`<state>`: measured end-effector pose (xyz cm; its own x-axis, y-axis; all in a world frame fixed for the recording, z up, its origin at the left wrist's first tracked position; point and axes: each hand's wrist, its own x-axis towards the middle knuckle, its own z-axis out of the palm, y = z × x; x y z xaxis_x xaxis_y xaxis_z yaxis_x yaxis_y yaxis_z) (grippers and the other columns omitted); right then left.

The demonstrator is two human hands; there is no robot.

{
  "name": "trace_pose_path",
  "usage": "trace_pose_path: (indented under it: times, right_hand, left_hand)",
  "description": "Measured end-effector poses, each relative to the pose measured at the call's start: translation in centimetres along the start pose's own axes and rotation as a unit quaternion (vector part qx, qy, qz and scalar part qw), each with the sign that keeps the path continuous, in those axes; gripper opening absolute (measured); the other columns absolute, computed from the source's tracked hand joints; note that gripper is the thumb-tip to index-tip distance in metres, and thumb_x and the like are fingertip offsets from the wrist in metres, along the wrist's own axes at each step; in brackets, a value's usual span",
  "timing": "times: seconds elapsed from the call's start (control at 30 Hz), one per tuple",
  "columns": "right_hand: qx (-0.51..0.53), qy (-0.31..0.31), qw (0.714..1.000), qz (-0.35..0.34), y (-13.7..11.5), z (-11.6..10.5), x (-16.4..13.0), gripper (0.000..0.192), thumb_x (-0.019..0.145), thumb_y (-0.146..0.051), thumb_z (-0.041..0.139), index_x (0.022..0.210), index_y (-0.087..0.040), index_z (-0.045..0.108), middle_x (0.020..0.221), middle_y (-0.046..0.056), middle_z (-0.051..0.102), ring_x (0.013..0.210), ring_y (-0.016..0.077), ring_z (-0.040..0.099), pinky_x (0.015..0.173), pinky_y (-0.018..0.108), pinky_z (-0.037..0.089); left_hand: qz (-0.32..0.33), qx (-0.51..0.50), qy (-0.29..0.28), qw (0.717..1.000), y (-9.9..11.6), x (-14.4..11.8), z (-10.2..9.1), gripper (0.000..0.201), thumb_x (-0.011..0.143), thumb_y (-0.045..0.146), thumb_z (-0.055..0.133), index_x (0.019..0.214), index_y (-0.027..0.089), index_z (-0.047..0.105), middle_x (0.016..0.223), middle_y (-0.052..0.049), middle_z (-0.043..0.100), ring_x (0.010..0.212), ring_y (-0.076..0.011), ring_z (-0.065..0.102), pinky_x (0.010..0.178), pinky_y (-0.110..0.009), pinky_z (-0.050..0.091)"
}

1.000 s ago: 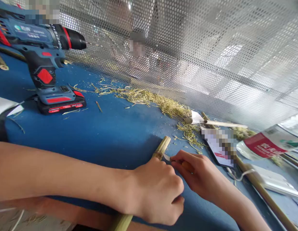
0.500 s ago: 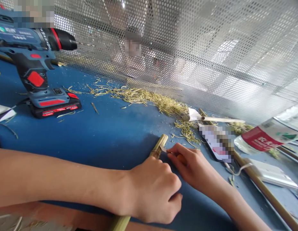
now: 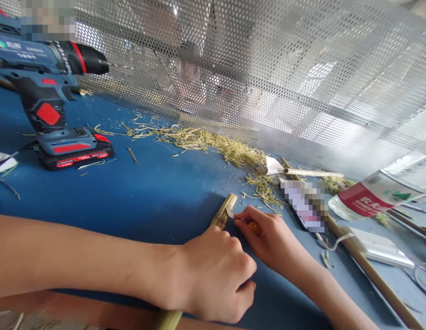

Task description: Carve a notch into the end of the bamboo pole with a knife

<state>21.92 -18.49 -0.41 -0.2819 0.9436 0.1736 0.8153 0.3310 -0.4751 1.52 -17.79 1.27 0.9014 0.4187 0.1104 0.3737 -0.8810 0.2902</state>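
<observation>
My left hand [image 3: 213, 270] is closed around a bamboo stick [image 3: 227, 208], whose pale, scraped end sticks out beyond the knuckles. The stick's other end comes out below the wrist at the table's near edge. In my right hand [image 3: 268, 233] is a small knife [image 3: 230, 212], its short blade against the side of the bamboo near a dark joint. Part of a yellowish-orange handle shows between the fingers; the rest of it is hidden by the hand.
A cordless drill [image 3: 51, 91] stands at left on the blue table [image 3: 157, 192]. Bamboo shavings [image 3: 213, 142] lie along the perforated metal screen [image 3: 268, 68]. At right are a phone [image 3: 304, 206], a long bamboo pole [image 3: 364, 266], a white power bank [image 3: 378, 247] and a water bottle [image 3: 367, 197].
The view has shifted slightly, moving everything a little leftward. Both hands keep their grips, and the blade stays at nearly the same spot on the bamboo.
</observation>
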Motion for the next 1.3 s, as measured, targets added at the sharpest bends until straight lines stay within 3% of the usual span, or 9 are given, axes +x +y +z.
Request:
trace_pose_path:
  times: [0.23, 0.4, 0.53, 0.67, 1.0, 1.13, 1.3]
  right_hand:
    - [-0.120, 0.081, 0.986, 0.086, 2.2, -1.0, 1.7, 0.019, 0.105, -0.040, 0.056, 0.101, -0.028, 0.069, 0.083, 0.003, 0.082, 0.073, 0.0272, 0.078, 0.061, 0.031, 0.042]
    - [-0.061, 0.143, 0.985, 0.069, 2.2, -1.1, 1.6, 0.020, 0.107, -0.042, 0.055, 0.108, -0.027, 0.067, 0.094, 0.004, 0.083, 0.079, 0.0249, 0.079, 0.066, 0.030, 0.049]
    - [0.007, 0.117, 0.993, 0.007, 1.2, -1.2, 1.0, 0.022, 0.112, -0.041, 0.048, 0.109, -0.025, 0.062, 0.081, 0.001, 0.077, 0.061, 0.0181, 0.069, 0.058, 0.028, 0.046]
    - [0.024, 0.090, 0.995, -0.029, 0.7, -1.4, 0.8, 0.021, 0.114, -0.038, 0.045, 0.112, -0.024, 0.060, 0.079, 0.001, 0.074, 0.061, 0.0176, 0.067, 0.057, 0.028, 0.046]
    - [0.001, 0.073, 0.997, 0.019, 1.2, -1.1, 1.0, 0.019, 0.108, -0.042, 0.056, 0.113, -0.025, 0.063, 0.083, 0.000, 0.075, 0.062, 0.0176, 0.067, 0.060, 0.029, 0.044]
    - [-0.024, 0.073, 0.996, 0.034, 1.9, -0.9, 1.2, 0.028, 0.101, -0.039, 0.063, 0.123, -0.023, 0.065, 0.097, 0.005, 0.077, 0.078, 0.0220, 0.073, 0.072, 0.034, 0.052]
    - [-0.023, 0.102, 0.994, 0.000, 2.6, -1.0, 1.4, 0.032, 0.098, -0.033, 0.066, 0.128, -0.022, 0.068, 0.109, 0.009, 0.076, 0.102, 0.0271, 0.073, 0.092, 0.043, 0.056]
  left_hand:
    - [-0.006, -0.013, 0.005, 1.000, 0.0, -0.2, -0.1, 0.031, 0.095, 0.035, 0.062, 0.067, 0.021, 0.060, 0.064, -0.005, 0.070, 0.064, -0.0272, 0.072, 0.057, -0.037, 0.037]
    - [-0.011, -0.018, 0.001, 1.000, -0.1, -0.3, -0.1, 0.030, 0.096, 0.035, 0.060, 0.069, 0.021, 0.063, 0.066, -0.006, 0.072, 0.066, -0.0284, 0.074, 0.059, -0.037, 0.044]
    - [-0.017, -0.024, 0.013, 0.999, -0.2, -0.4, 0.1, 0.029, 0.094, 0.034, 0.062, 0.069, 0.020, 0.064, 0.065, -0.008, 0.071, 0.065, -0.0295, 0.075, 0.057, -0.036, 0.046]
    - [-0.013, -0.042, 0.013, 0.999, -0.2, -0.3, 0.1, 0.029, 0.091, 0.033, 0.063, 0.066, 0.020, 0.063, 0.063, -0.007, 0.070, 0.064, -0.0275, 0.074, 0.056, -0.034, 0.042]
    - [-0.019, -0.069, -0.009, 0.997, -0.3, -0.2, -0.4, 0.032, 0.093, 0.033, 0.060, 0.064, 0.021, 0.060, 0.060, -0.004, 0.068, 0.059, -0.0213, 0.067, 0.057, -0.032, 0.032]
    - [-0.023, -0.070, -0.006, 0.997, -0.3, -0.2, -0.5, 0.033, 0.094, 0.033, 0.060, 0.064, 0.020, 0.058, 0.062, -0.004, 0.069, 0.062, -0.0230, 0.069, 0.057, -0.033, 0.031]
    - [-0.023, -0.073, -0.002, 0.997, -0.5, -0.1, -0.4, 0.031, 0.093, 0.032, 0.059, 0.064, 0.021, 0.059, 0.063, -0.004, 0.070, 0.064, -0.0239, 0.070, 0.058, -0.033, 0.032]
